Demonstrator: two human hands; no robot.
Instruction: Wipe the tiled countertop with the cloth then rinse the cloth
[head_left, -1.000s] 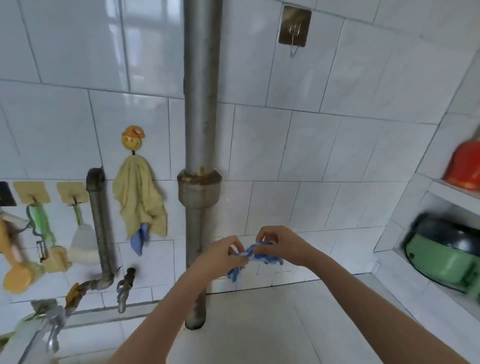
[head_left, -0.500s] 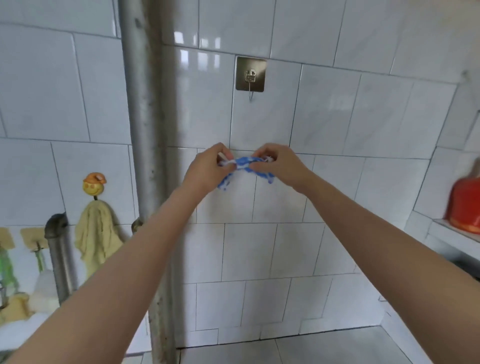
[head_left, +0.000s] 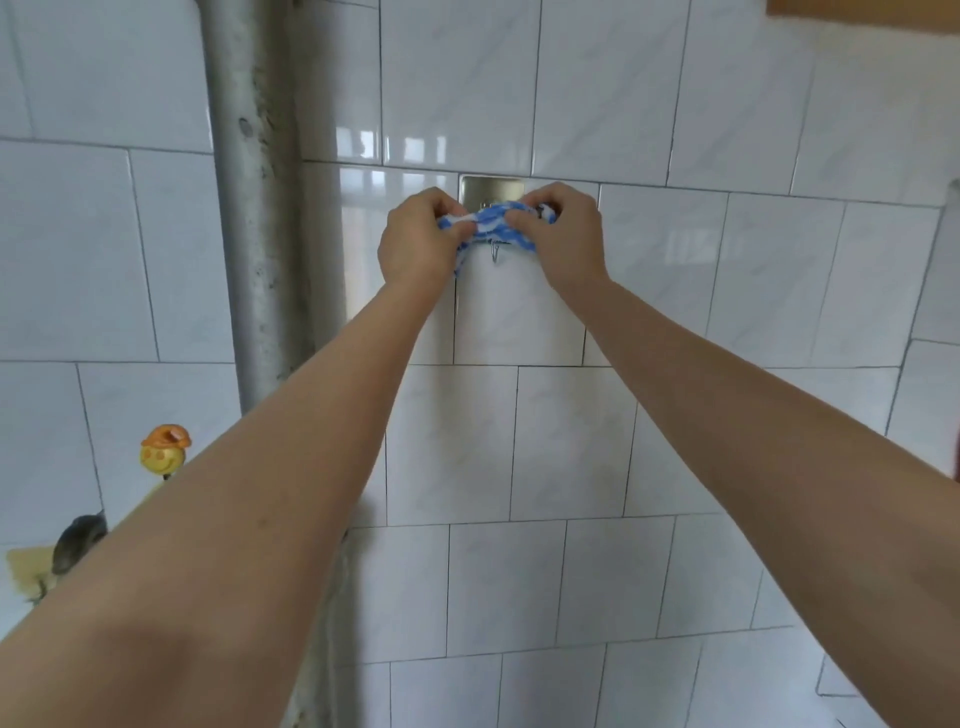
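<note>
The cloth (head_left: 493, 224), blue and white, is bunched into a band directly in front of the hook (head_left: 491, 188). It covers the lower edge of the hook's metal plate, and the wire tip shows just below the cloth. Your left hand (head_left: 418, 244) pinches the end left of the hook, and your right hand (head_left: 566, 236) pinches the end right of it. Both hands have fingers curled onto the fabric, and the band runs taut between them.

Step in hand, by judgement: you are most likely hanging the cloth on the hook, which lies outside the wiping and rinsing steps proper. The view alone does not settle whether the cloth is going on or coming off.

Next move, if hanging:
1. Lower the band until the wire tip catches a fold.
2. Let go with one hand at a time.
3. Confirm that the cloth hangs unaided.

Not verifiable:
- Whether the cloth touches the wire.
- Whether the cloth is wet.
- The state of the table, which is out of view below the hook.

A pipe (head_left: 254, 208) stands left of the hook. A smiley peg (head_left: 163, 452), lower left of the hook, is partly covered by your left forearm.
</note>
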